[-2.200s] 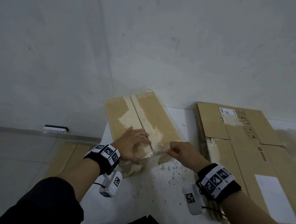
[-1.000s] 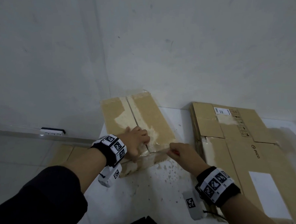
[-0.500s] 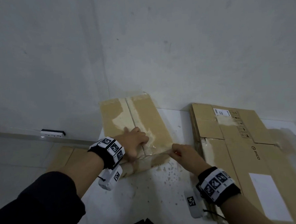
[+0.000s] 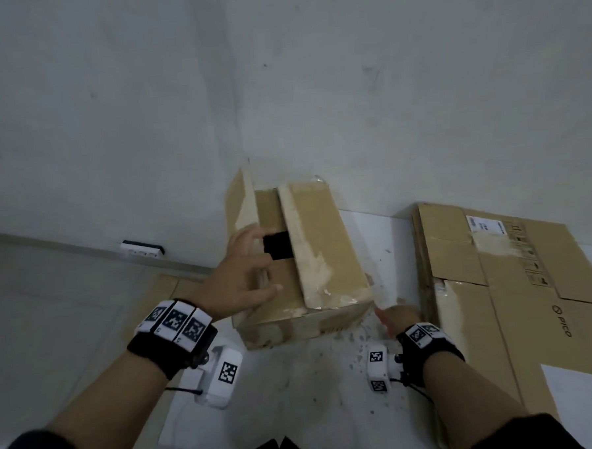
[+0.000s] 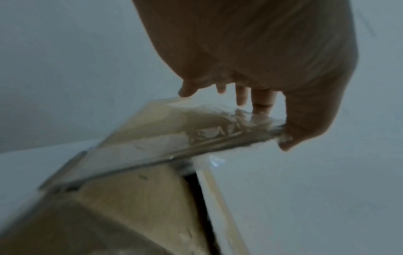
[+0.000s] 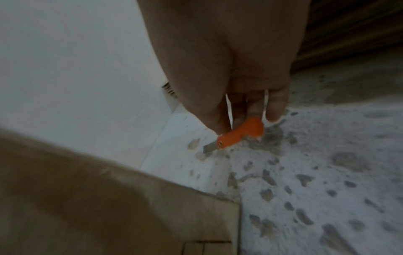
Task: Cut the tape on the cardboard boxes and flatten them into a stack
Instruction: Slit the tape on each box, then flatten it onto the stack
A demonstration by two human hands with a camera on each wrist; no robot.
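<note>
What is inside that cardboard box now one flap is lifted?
Only a dark gap shows in the cardboard box beside the raised flap the left hand lifts. The other flap hides any contents.

The light is dim, flat and bluish-grey, and its source is not in view. Shadows are soft, with only the gap in the box [image 4: 278, 250] truly black. The head view bends at its edges. Both wrist views are smeared with blur; clear tape [image 5: 220, 132] shows faint glare.

We look down from head height at the cardboard box [image 4: 300, 258]; both wrist views sit close, sharing that box [image 5: 135, 198] [image 6: 98, 207].
</note>
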